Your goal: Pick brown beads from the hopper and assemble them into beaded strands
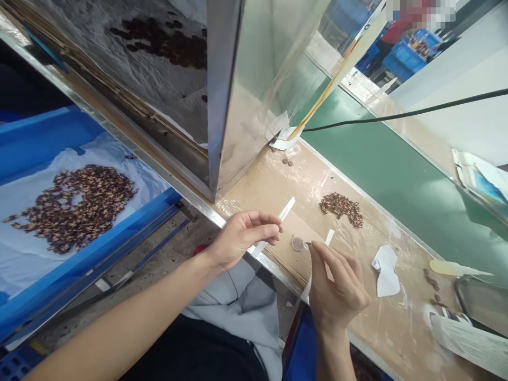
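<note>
My left hand [254, 231] hovers over the table's near edge, its thumb pressed to curled fingers; anything inside them is hidden. To its right, my right hand [337, 283] pinches something small and dark at its fingertips, too small to name. Just left of those fingertips, a small round clear disc [297, 243] lies on a cardboard piece [296, 222]. White strips [287, 208] run along the cardboard's two sides. Beyond my hands, a heap of small dark-brown and tan pieces [341, 208] rests on the tabletop.
At left, a blue tray [37, 129] holds a lined heap of similar pieces. A metal-framed box [224, 95] stands at the table's left. A crumpled white paper [386, 270], a pale nozzle bottle [452, 268] and a black cable [405, 115] are right. A person stands far back.
</note>
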Motion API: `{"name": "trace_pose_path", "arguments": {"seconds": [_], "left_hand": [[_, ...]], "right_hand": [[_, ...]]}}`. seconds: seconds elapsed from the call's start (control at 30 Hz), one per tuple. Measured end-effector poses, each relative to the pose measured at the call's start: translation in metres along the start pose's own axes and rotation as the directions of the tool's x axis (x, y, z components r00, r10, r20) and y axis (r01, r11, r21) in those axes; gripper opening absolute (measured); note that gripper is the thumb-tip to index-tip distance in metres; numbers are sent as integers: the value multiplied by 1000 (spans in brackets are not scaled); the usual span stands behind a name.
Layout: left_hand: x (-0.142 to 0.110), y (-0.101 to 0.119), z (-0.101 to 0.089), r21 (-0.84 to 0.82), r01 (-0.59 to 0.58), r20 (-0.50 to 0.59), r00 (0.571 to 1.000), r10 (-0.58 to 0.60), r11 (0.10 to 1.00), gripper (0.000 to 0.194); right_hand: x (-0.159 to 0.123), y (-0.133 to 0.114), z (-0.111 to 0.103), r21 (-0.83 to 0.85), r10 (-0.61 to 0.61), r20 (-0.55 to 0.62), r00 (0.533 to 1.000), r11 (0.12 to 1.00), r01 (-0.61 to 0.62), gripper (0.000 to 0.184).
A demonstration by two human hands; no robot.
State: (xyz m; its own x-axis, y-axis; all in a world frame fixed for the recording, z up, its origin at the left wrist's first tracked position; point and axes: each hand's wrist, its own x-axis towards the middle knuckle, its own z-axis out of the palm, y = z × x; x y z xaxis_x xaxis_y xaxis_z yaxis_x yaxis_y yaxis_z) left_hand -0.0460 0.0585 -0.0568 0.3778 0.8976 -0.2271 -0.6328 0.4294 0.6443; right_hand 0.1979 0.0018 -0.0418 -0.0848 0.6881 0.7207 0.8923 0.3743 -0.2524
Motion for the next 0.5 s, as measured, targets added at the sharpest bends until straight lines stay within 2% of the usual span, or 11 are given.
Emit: {"name": "trace_pose_path", "arguments": {"seconds": [0.3,0.5], "left_hand": [[-1,0,0,-1,6,-8,1000,-6,1000,34],[0,1,1,-5,4,-6,1000,-4,1000,34]], "right_hand": [[-3,5,-1,-8,-32,10,999,999,32,25],[3,-1,-3,-2,-44,-3,999,999,44,25]]}}
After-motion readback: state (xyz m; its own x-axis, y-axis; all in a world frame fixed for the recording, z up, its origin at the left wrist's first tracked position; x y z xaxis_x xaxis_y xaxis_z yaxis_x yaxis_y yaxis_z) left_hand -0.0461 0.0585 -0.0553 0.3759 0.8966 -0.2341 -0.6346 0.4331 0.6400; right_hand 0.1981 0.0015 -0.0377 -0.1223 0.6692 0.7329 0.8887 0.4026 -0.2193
